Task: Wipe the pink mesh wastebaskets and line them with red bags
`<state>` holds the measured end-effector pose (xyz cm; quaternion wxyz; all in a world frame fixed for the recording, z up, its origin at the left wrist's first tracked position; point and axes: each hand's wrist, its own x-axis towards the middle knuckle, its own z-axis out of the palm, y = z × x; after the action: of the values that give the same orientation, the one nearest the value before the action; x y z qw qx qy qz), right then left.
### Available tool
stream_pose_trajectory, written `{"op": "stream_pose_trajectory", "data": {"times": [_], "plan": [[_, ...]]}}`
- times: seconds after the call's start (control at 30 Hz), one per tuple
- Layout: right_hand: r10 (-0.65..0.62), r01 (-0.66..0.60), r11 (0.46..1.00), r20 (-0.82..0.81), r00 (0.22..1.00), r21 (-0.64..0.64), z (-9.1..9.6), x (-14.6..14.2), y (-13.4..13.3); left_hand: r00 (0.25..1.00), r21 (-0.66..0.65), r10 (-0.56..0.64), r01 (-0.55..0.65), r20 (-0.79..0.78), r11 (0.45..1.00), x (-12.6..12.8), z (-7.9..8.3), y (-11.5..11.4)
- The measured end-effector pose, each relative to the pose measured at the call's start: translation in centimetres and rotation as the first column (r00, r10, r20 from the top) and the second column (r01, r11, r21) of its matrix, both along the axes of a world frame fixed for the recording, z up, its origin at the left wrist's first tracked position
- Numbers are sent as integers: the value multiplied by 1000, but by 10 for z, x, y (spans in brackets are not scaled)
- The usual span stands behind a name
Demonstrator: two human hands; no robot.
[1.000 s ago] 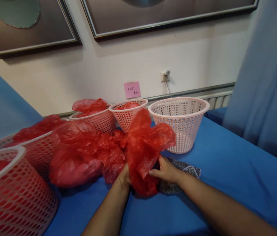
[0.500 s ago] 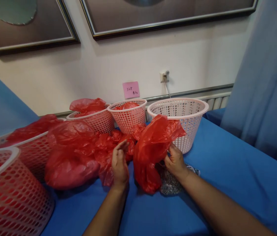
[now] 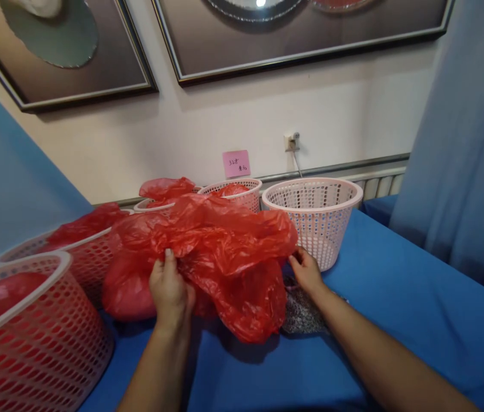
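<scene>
A crinkled red plastic bag (image 3: 242, 269) is stretched between my two hands above the blue cloth. My left hand (image 3: 170, 289) grips its left edge, thumb on top. At the bag's right edge, my right hand (image 3: 306, 269) pinches the film between thumb and fingers. Beneath and beside my right hand lies a dark speckled bundle (image 3: 304, 312), partly hidden by the hand and the bag. Behind the left side of the held bag rests another, fuller red bag (image 3: 128, 292). What the held bag contains, if anything, I cannot make out.
A white plastic basket (image 3: 332, 229) stands at the back right. Pink-white baskets with red bags line the left and back, the nearest basket (image 3: 40, 343) at the lower left. A pink note (image 3: 236, 163) and a socket (image 3: 292, 142) are on the wall. A blue curtain (image 3: 456, 149) hangs right.
My left hand, open beside the bag before, has taken hold of its edge and moved left. The bag has been spread wide between both hands. The view has tilted slightly up.
</scene>
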<state>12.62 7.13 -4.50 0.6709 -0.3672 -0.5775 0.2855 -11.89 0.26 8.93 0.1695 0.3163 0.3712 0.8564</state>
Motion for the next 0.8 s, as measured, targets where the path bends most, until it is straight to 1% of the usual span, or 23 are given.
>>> {"op": "stream_pose_trajectory", "data": {"times": [0.07,0.13,0.17,0.23,0.3,0.33,0.4,0.5,0.57,0.63,0.7,0.73,0.8], "plan": [[65,-63,997,-52,996,34,8,0,-9,1000,-18,-17,17,0,1000,-3,5,-4],[83,-77,991,-56,995,106,20,-1,-25,999,-68,-40,40,0,997,-1,5,-11],[60,-57,987,-17,998,151,27,-1,-34,998,-94,-69,69,8,993,1,3,-14],[-9,-21,971,127,992,237,39,-1,-47,989,-140,-142,145,30,980,5,0,-21],[-34,-41,956,250,968,290,49,0,-50,977,-181,-210,212,30,960,8,-2,-26],[-25,-58,953,269,963,298,52,2,-48,972,-196,-233,233,23,953,8,-3,-27],[-18,-43,957,208,978,286,57,10,-39,971,-208,-239,238,20,949,6,-3,-28],[-48,47,976,3,999,211,65,30,-23,986,-180,-156,164,56,970,-8,-4,-25],[-36,53,987,-110,993,154,71,46,-18,991,-173,-110,122,77,977,-21,-8,-21],[25,-8,996,-198,980,90,79,61,-19,993,-200,-102,113,64,973,-33,-13,-17],[107,-110,994,-283,953,7,86,70,-23,997,-235,-76,77,11,969,-38,-15,-14],[147,-166,986,-323,935,-31,90,72,-26,998,-233,-45,34,-43,972,-37,-15,-15],[207,-253,965,-391,897,-71,99,74,-33,977,-177,23,-61,-212,982,-29,-11,-18]]}}
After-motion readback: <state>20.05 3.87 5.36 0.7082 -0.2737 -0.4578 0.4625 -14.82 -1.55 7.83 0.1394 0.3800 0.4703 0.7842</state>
